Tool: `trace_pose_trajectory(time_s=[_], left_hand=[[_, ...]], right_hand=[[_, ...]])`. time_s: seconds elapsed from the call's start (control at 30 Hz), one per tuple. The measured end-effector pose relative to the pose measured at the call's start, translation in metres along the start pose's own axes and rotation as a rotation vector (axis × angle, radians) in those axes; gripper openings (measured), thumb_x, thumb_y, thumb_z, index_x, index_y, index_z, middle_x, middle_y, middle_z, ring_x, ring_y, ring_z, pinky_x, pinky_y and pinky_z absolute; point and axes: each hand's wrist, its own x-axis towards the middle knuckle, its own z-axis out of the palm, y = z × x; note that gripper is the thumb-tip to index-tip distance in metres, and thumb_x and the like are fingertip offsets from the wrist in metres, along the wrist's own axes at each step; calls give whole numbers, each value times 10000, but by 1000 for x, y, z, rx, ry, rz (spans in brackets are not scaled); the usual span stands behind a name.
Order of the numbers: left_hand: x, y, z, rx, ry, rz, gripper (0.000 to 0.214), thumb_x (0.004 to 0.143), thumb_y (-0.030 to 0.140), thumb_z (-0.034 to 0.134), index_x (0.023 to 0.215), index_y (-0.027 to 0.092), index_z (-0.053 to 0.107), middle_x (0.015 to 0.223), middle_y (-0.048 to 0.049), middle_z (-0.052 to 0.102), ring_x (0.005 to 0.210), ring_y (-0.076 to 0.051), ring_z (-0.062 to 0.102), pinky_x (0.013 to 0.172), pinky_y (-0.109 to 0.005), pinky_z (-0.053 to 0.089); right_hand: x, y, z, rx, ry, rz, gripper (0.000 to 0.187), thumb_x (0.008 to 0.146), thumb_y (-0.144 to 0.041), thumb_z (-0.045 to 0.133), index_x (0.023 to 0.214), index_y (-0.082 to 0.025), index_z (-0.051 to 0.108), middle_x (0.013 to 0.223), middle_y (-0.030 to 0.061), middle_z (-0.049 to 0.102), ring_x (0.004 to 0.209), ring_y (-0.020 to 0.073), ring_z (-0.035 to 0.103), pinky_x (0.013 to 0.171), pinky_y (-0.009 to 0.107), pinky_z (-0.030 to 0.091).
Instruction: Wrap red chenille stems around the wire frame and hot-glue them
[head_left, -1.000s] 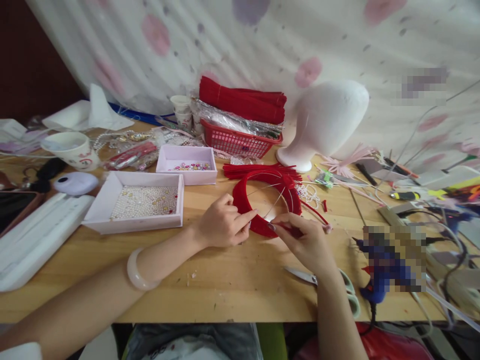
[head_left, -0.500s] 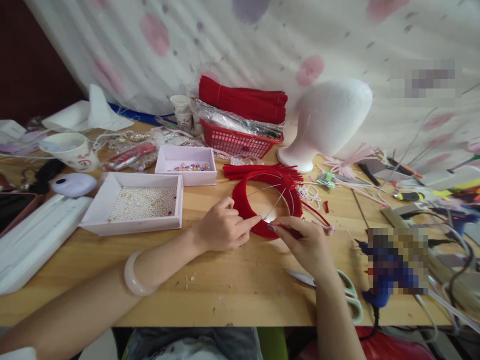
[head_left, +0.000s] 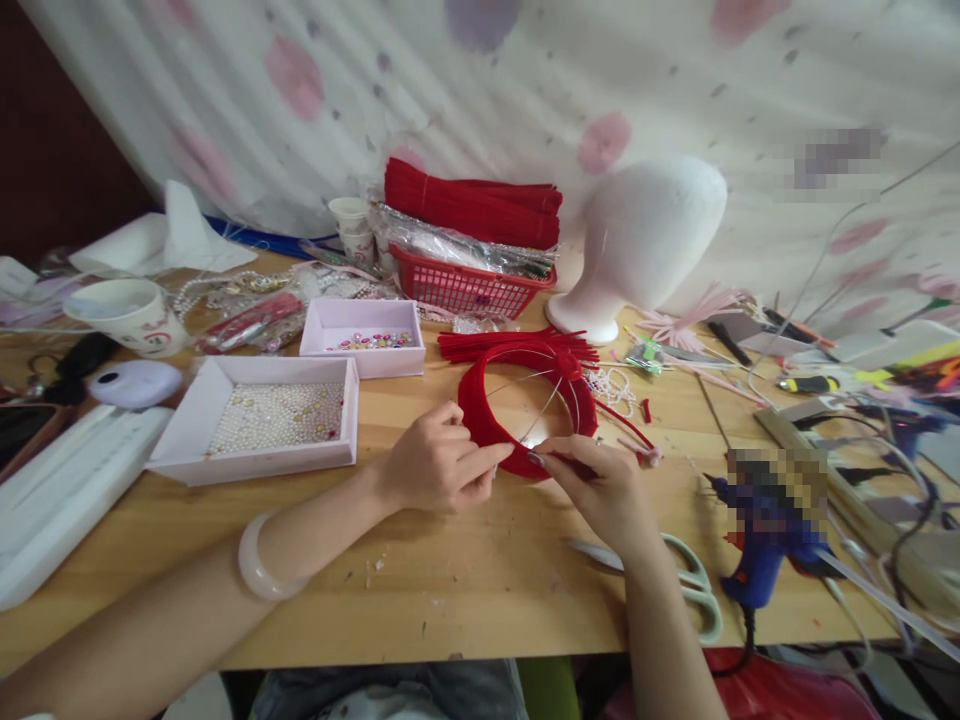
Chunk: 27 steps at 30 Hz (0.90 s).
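A red velvet headband (head_left: 480, 405) lies on the wooden table (head_left: 450, 570) with thin wires across its loop. My left hand (head_left: 435, 465) rests at its near left side, fingers curled, the index finger stretched onto the band. My right hand (head_left: 600, 490) pinches a thin red stick against the band's near rim, fingers closed. A pale bangle (head_left: 259, 560) sits on my left wrist. A bundle of red sticks (head_left: 517, 343) lies just behind the headband.
Two pale pink boxes of beads (head_left: 274, 415) (head_left: 365, 335) stand at left. A red basket (head_left: 465, 285) and white foam head (head_left: 645, 240) are behind. Scissors (head_left: 675, 580) and a blue glue gun (head_left: 765, 560) lie at right, among tools and cables. A mug (head_left: 127, 315) stands far left.
Both hands stay at the headband's near rim with only slight finger shifts. The view has drifted a little, so everything sits slightly further left.
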Motion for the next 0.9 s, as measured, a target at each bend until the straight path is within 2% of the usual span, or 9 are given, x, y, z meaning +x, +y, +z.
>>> trace_pose_trajectory(time_s=[0.1, 0.2, 0.33, 0.43, 0.57, 0.67, 0.77, 0.83, 0.9], left_hand=[[1, 3, -5, -113, 58, -50, 107, 801, 181, 532, 741, 189, 620, 481, 52, 574, 416, -108, 464, 526, -297, 409], [2, 11, -8, -282, 101, -198, 97, 853, 275, 607, 892, 188, 626, 509, 66, 592, 412, -91, 489, 484, -244, 418], [7, 32, -6, -804, -20, -682, 335, 909, 423, 643, 1099, 148, 634, 676, -15, 723, 491, -109, 623, 488, -220, 499], [10, 45, 0, -1199, -98, -1036, 392, 886, 524, 648, 957, 140, 683, 647, -50, 725, 549, -166, 684, 516, -267, 544], [14, 41, 0, -1386, -111, -1104, 425, 836, 574, 688, 720, 168, 635, 700, -77, 735, 629, -188, 691, 540, -288, 533], [22, 22, -13, -1413, -1, -1064, 481, 870, 620, 613, 643, 204, 526, 711, -65, 715, 695, -202, 684, 641, -354, 567], [31, 0, -30, -1448, -42, -1095, 504, 932, 569, 542, 593, 218, 417, 476, 41, 474, 453, -115, 514, 554, -306, 523], [32, -10, -35, -1340, -109, -1160, 445, 919, 545, 569, 631, 218, 476, 449, 81, 355, 356, -74, 345, 418, -240, 401], [27, -13, -35, -1082, -134, -1225, 409, 902, 568, 577, 704, 210, 560, 468, 89, 347, 356, -70, 327, 386, -214, 325]], right_hand=[[-4, 0, -4, 24, 31, 5, 107, 862, -242, 661, 828, -212, 757, 717, 23, 750, 590, 146, 651, 561, 234, 510], [-14, -6, -7, 73, 77, 3, 74, 855, -238, 684, 824, -210, 746, 715, 12, 745, 585, 133, 641, 537, 217, 486], [-33, -23, 1, 127, 103, -23, 70, 880, -221, 668, 838, -211, 723, 695, -6, 720, 551, 107, 603, 504, 199, 450], [-45, -32, 9, 124, 191, -30, 73, 895, -199, 650, 869, -221, 715, 673, -20, 691, 532, 103, 584, 499, 207, 439], [-68, -28, 9, 50, 360, -48, 86, 882, -203, 663, 940, -242, 711, 846, 28, 687, 772, 174, 655, 679, 285, 514], [-94, -10, -2, 7, 802, 142, 108, 871, -275, 687, 968, -232, 666, 967, 65, 623, 903, 217, 628, 780, 351, 510], [-120, 20, -23, -139, 1185, 528, 513, 779, -473, 760, 1157, -180, 573, 1149, 156, 563, 1014, 287, 593, 856, 439, 496], [-131, 44, -42, -321, 1153, 695, 848, 683, -629, 763, 1296, -104, 502, 1309, 264, 496, 1174, 382, 523, 949, 530, 451], [-136, 68, -60, -456, 991, 770, 841, 673, -748, 668, 1194, -91, 601, 1235, 267, 577, 1213, 433, 496, 1027, 606, 367]])
